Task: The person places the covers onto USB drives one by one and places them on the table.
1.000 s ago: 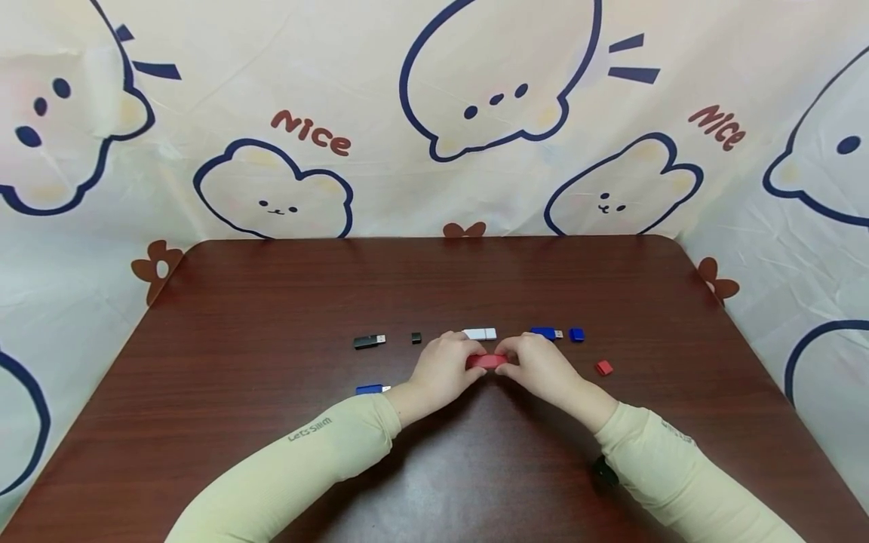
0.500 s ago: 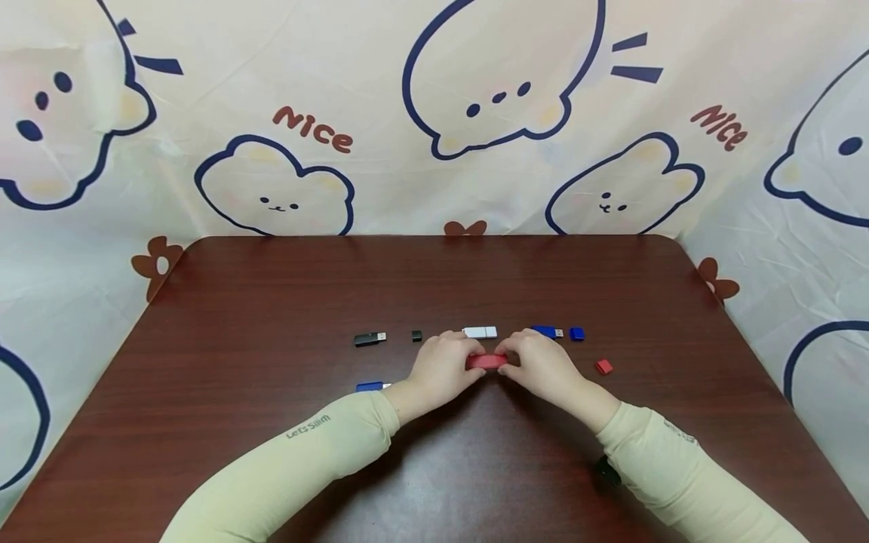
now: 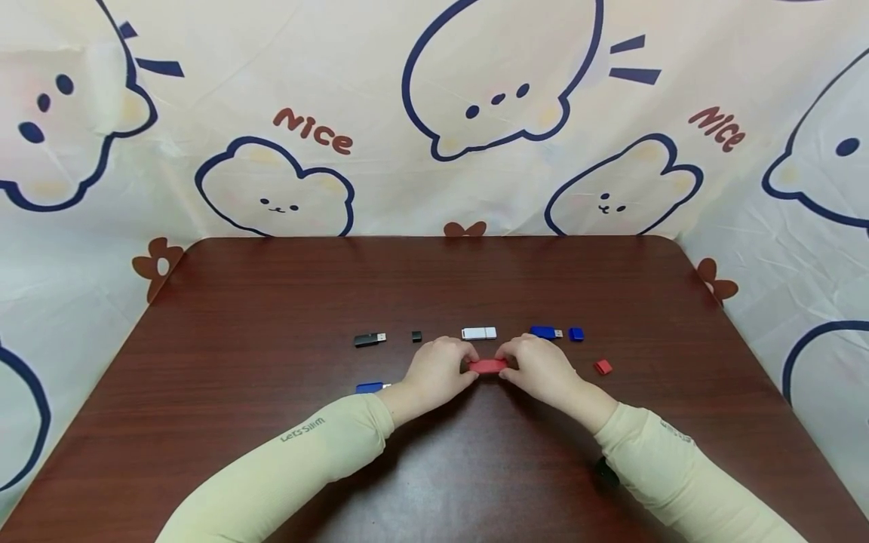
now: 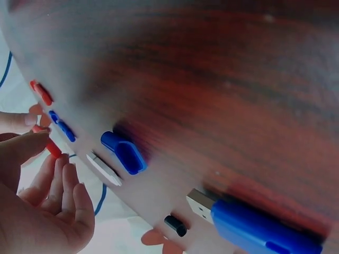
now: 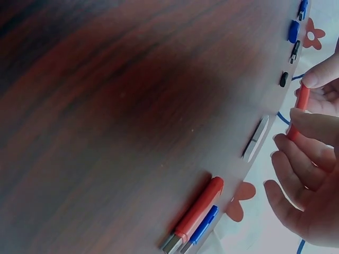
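A smooth red USB stick [image 3: 488, 366] spans the gap between my two hands above the table, with no metal plug showing. My left hand [image 3: 440, 369] pinches its left end between thumb and fingers. From the other side, my right hand [image 3: 543, 367] pinches the right end. In the left wrist view the red stick [image 4: 53, 148] is partly covered by fingers. A white USB stick [image 3: 478, 333] lies just beyond the hands. Another red USB stick [image 5: 201, 209], plug bare, appears on the table in the right wrist view; the right hand hides it in the head view.
Left of the hands lie a black USB stick [image 3: 369, 340], its small black cap [image 3: 416, 336], a blue USB stick [image 3: 370, 388] and a blue cap [image 4: 127, 156]. Rightward are another blue USB stick [image 3: 545, 332], a blue cap [image 3: 576, 334] and a red cap [image 3: 603, 367].
Both hands have shifted slightly toward the person with the red USB stick, uncovering the left end of the white one. Their pinching grips look the same.
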`<state>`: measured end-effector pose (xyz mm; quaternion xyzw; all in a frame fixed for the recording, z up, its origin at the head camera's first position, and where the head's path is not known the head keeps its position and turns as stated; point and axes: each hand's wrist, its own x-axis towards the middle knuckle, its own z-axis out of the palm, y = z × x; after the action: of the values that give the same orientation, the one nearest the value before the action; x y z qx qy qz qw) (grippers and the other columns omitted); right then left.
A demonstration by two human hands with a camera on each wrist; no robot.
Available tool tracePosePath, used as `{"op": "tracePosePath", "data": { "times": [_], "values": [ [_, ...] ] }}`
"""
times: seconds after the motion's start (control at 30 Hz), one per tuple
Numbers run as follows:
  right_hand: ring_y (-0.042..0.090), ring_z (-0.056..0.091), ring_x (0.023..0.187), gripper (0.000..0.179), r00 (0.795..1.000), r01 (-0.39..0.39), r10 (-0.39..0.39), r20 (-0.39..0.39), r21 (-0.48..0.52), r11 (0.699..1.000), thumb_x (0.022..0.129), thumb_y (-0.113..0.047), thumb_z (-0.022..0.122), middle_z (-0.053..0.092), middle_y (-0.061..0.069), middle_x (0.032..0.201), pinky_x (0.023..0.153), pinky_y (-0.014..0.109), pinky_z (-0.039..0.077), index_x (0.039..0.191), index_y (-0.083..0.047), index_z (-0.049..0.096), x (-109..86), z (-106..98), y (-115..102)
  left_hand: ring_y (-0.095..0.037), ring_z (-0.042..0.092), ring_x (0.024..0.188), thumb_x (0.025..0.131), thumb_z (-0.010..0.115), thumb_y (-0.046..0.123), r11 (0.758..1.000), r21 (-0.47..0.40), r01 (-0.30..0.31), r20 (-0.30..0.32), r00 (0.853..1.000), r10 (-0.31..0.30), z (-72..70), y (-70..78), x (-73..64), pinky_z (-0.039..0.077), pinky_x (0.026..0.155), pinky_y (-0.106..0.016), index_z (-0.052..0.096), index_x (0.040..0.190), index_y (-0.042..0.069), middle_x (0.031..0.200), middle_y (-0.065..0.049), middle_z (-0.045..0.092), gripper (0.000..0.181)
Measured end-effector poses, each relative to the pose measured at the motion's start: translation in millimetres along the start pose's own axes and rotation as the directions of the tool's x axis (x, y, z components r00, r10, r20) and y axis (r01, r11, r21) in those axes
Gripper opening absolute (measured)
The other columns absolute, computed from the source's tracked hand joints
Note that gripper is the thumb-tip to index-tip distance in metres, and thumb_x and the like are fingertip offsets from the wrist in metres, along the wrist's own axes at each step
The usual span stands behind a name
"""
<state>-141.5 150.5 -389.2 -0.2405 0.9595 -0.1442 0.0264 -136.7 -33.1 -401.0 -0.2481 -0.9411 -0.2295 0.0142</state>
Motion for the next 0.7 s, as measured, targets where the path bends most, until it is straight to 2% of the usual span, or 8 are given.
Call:
{"op": "tracePosePath", "data": {
  "times": [0.1,0.3,0.7],
  "values": [
    [0.014,0.055,0.076,0.014,1.0,0.006,-0.006,0.015,-0.011,1.0,0.078,-0.015,0.074,0.069,0.002,0.084,0.067,0.031,0.048,0.09,-0.009,0.071,0.7,1.0,-1.5,-0.015,0.062,0.082,0.079,0.072,0.02,1.0,0.011,0.0,-0.004,1.0,0.0,0.7,-0.9,0.2,0.049,0.073,-0.032,0.071,0.089,0.013,0.087,0.001,0.07,0.012],
    [0.018,0.059,0.081,0.015,0.999,0.02,-0.019,0.029,-0.037,0.999,0.078,-0.013,0.073,0.07,0.004,0.087,0.072,0.035,0.05,0.092,-0.008,0.072,1.6,3.4,-2.0,-0.015,0.062,0.082,0.08,0.072,0.021,0.999,0.033,0.011,0.027,1.0,-0.012,1.7,-0.9,1.1,0.049,0.072,-0.031,0.071,0.09,0.013,0.087,0.001,0.07,0.013],
    [0.02,0.058,0.078,0.008,0.996,0.085,-0.089,-0.028,-0.119,0.989,0.076,-0.012,0.074,0.069,0.003,0.081,0.068,0.033,0.05,0.084,-0.01,0.072,3.4,6.5,-2.1,-0.014,0.062,0.078,0.079,0.071,0.021,0.996,0.089,0.002,0.051,0.999,-0.007,4.8,-2.4,5.4,0.048,0.069,-0.031,0.071,0.088,0.015,0.081,0.004,0.068,0.01]
  ]
}}
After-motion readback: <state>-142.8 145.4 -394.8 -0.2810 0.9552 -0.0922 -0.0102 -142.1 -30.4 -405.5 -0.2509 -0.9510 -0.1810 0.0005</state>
